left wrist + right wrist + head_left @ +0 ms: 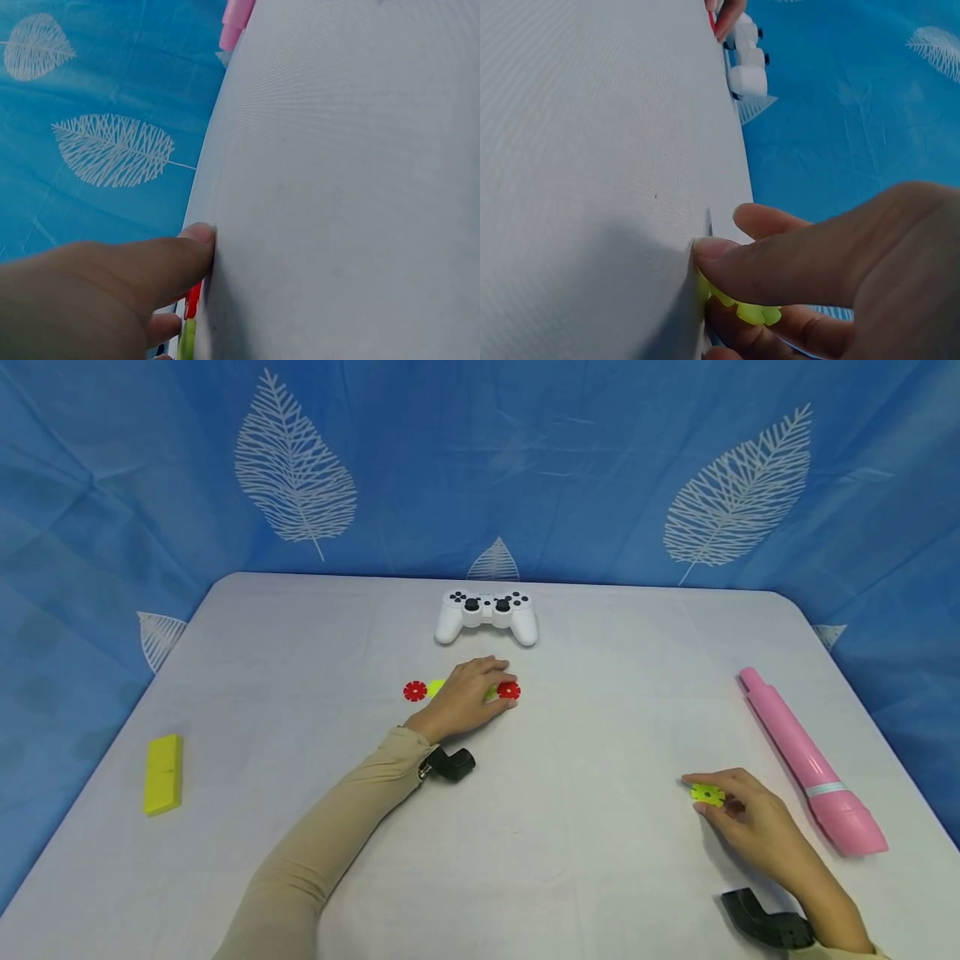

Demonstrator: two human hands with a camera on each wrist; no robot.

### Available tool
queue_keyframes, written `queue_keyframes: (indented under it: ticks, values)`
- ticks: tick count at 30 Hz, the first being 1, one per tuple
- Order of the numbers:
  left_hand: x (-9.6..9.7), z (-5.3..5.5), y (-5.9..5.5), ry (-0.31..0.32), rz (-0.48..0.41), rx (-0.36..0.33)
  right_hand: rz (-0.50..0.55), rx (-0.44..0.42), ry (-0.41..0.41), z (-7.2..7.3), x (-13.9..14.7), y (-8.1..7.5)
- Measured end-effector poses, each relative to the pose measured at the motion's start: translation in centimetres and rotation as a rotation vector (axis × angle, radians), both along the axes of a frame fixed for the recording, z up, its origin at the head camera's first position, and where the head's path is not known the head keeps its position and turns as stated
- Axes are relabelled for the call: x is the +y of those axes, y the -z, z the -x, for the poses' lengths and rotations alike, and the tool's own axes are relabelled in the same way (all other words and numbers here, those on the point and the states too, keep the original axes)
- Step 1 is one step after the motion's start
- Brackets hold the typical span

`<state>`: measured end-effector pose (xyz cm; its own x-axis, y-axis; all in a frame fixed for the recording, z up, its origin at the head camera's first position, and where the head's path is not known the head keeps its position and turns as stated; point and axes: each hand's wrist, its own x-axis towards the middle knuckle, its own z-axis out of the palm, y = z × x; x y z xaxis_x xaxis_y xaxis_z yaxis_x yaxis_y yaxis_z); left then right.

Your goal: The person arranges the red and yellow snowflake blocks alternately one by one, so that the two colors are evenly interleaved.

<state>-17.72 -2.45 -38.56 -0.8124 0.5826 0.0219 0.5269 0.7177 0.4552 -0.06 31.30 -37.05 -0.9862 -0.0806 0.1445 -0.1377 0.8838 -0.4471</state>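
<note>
Around the red notched interlocking disc (509,691) at the right end of a short row, my left hand (461,697) holds thumb and fingertips at its edges. That hand covers the row's middle; a yellow-green piece (436,687) and another red notched disc (415,691) show on its left. My right hand (757,827) pinches a yellow-green interlocking disc (707,794) between thumb and fingers, low at the right side of the table. In the right wrist view, the disc's lobed edge (754,311) shows below the thumb, partly hidden.
A white game controller (486,617) lies behind the row, near the table's back edge. Right of my right hand is a pink cylindrical object with a flared end (813,764). At the left lies a yellow rectangular block (163,774). A blue leaf-print curtain (480,460) hangs behind the white tabletop (570,860).
</note>
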Motion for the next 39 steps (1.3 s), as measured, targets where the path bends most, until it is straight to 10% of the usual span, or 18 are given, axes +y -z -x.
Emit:
queue_keyframes:
  ticks: [25, 39]
  values:
    - [0.0, 0.1, 0.2, 0.0, -0.004, -0.002, 0.037, -0.067, 0.023, 0.0, -0.5, 0.0]
    - [0.0, 0.0, 0.4, -0.007, -0.004, 0.015, 0.109, -0.002, -0.149, 1.8, -3.7, 0.3]
